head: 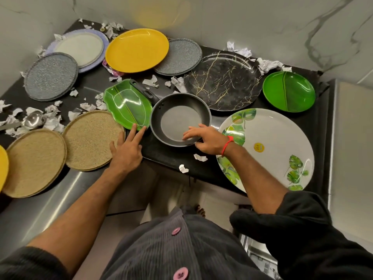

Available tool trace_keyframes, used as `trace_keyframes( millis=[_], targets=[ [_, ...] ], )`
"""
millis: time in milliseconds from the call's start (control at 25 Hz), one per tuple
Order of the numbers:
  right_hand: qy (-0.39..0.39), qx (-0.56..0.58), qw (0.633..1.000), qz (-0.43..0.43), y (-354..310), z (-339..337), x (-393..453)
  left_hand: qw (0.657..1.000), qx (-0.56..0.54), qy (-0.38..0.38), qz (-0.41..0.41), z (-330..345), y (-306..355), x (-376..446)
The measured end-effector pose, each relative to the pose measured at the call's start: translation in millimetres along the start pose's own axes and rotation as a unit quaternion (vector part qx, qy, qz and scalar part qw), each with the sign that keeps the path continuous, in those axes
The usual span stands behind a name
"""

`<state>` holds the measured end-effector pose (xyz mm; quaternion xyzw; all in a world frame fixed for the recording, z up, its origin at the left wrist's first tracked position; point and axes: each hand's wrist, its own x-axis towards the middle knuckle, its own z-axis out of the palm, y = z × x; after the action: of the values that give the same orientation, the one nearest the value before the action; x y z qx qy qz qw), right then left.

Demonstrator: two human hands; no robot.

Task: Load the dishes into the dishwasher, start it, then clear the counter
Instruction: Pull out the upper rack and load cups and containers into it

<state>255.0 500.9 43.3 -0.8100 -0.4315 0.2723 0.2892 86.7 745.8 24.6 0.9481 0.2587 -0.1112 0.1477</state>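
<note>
Two tan plates (60, 150), two yellow (137, 50), one frying pan (180, 119).

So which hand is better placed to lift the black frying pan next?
The right hand, probably. Its fingers already lie over the near rim of the frying pan, thumb under the edge. The left hand has straight fingers reaching the leaf-shaped green plate, not the pan.
</note>
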Motion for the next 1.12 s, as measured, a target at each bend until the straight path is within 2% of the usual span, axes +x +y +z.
trace_keyframes(
  millis=[80, 160, 240, 560, 800, 960, 1120],
  targets=[
    [0.1, 0.058, 0.993, 0.006, 0.4, -5.2, -7.1, 1.0, -0.005, 0.009, 0.001, 1.6, 0.5, 0.0],
    [0.189, 0.056, 0.98, -0.005, 2.1, -6.6, -4.9, 1.0, -0.01, 0.022, 0.001, 1.4, -1.0, 1.4],
    [0.217, 0.032, 0.976, -0.017, 3.2, -6.4, 2.8, 0.999, -0.013, 0.038, 0.003, -0.8, -2.3, 3.6],
    [0.238, 0.012, 0.971, -0.002, -11.8, -6.4, 54.0, 0.995, -0.044, 0.089, -0.009, -23.5, -21.3, 24.1],
    [0.162, -0.018, 0.986, -0.02, -43.8, -16.0, 132.8, 0.993, -0.07, 0.082, -0.044, -62.7, -63.5, 89.2],
    [0.14, -0.068, 0.987, 0.038, -33.2, -32.1, 208.6, 0.99, -0.079, 0.087, -0.083, -86.4, -110.3, 129.4],
    [0.138, -0.142, 0.973, 0.12, -17.9, -51.4, 264.5, 0.986, -0.075, 0.085, -0.125, -113.6, -167.9, 163.0]
  ],
)
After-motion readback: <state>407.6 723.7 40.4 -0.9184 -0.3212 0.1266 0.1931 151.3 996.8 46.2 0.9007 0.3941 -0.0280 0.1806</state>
